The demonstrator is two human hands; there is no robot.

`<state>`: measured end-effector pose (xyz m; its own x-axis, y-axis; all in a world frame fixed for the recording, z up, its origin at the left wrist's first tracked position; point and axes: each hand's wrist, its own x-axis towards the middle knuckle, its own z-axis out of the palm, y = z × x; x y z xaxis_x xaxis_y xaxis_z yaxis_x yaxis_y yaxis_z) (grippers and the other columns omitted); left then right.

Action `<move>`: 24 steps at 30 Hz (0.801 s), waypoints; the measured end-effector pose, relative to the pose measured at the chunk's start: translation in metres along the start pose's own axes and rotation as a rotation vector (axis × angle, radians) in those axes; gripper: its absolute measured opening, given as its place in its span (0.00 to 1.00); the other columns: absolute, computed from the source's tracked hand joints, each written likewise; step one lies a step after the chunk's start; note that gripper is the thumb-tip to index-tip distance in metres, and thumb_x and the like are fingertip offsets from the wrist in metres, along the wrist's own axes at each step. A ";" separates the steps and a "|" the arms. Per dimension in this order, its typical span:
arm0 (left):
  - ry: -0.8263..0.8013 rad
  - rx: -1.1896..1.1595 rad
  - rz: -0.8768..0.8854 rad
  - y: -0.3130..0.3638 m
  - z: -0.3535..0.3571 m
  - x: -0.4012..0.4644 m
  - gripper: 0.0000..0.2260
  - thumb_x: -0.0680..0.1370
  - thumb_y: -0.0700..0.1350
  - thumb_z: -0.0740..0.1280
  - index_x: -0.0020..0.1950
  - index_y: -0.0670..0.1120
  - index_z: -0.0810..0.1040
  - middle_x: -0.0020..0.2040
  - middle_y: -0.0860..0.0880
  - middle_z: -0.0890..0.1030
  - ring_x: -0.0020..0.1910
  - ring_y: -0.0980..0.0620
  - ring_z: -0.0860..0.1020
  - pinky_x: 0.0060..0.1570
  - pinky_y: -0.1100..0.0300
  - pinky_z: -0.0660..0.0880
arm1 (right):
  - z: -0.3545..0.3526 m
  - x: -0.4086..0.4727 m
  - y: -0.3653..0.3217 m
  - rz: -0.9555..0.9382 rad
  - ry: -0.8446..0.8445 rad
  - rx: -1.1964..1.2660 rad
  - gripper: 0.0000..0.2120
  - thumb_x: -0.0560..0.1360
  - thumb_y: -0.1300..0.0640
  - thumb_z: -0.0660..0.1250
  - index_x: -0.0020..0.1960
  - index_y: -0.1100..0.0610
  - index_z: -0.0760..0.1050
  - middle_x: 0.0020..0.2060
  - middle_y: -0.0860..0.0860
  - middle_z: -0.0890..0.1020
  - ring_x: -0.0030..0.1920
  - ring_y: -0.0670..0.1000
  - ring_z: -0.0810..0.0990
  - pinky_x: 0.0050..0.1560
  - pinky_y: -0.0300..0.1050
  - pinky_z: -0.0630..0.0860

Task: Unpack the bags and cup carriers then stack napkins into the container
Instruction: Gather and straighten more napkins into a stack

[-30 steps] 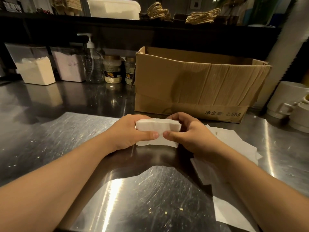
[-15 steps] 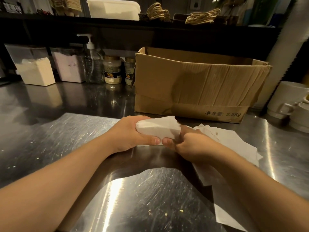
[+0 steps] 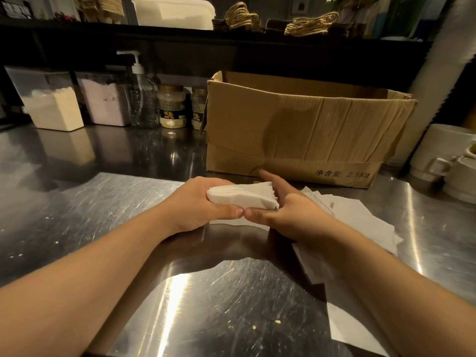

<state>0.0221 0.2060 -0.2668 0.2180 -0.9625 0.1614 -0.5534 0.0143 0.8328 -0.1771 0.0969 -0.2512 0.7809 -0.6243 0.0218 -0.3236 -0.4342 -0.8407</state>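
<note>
A thick stack of white napkins (image 3: 242, 196) is held just above the steel counter (image 3: 108, 210), in front of the cardboard box (image 3: 304, 132). My left hand (image 3: 198, 204) grips the stack's left end, thumb underneath. My right hand (image 3: 288, 210) supports the right end with its thumb under the stack and its fingers stretched out behind it toward the box. The stack's right edge is fanned and uneven. Loose white paper sheets (image 3: 360, 217) lie on the counter under and right of my right forearm.
An open brown cardboard box stands behind the hands. At the back left are two clear tubs (image 3: 51, 104) of powder, a pump bottle (image 3: 141, 99) and two jars (image 3: 172, 106). White mugs (image 3: 443, 155) sit at the right. A dark shelf holds twine-handled bags (image 3: 309, 24).
The stack has tilted from upright to lying flatter, and its right edge has fanned out. My right hand's fingers opened from curling over the stack to stretching behind it.
</note>
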 end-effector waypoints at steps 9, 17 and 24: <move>0.000 -0.051 -0.024 0.000 0.000 0.001 0.26 0.66 0.55 0.81 0.61 0.61 0.78 0.54 0.60 0.83 0.56 0.58 0.81 0.53 0.60 0.82 | -0.002 0.003 0.008 -0.074 -0.027 0.164 0.15 0.75 0.62 0.75 0.58 0.49 0.79 0.48 0.48 0.86 0.50 0.49 0.85 0.46 0.41 0.79; 0.023 -0.024 -0.058 0.002 -0.001 0.000 0.16 0.71 0.53 0.78 0.57 0.56 0.82 0.51 0.56 0.86 0.53 0.55 0.83 0.54 0.53 0.83 | -0.005 0.002 0.007 -0.073 -0.022 0.098 0.14 0.74 0.56 0.77 0.58 0.47 0.81 0.49 0.44 0.87 0.51 0.44 0.85 0.57 0.48 0.82; 0.039 -0.066 -0.033 0.005 -0.002 -0.001 0.16 0.70 0.52 0.78 0.57 0.55 0.83 0.51 0.57 0.86 0.53 0.55 0.84 0.55 0.53 0.83 | -0.006 0.002 0.009 -0.067 0.049 -0.012 0.12 0.73 0.54 0.78 0.54 0.46 0.82 0.44 0.43 0.87 0.46 0.44 0.85 0.47 0.47 0.82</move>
<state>0.0204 0.2078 -0.2618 0.2665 -0.9516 0.1529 -0.4917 0.0022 0.8708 -0.1813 0.0878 -0.2553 0.7742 -0.6243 0.1044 -0.2779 -0.4834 -0.8301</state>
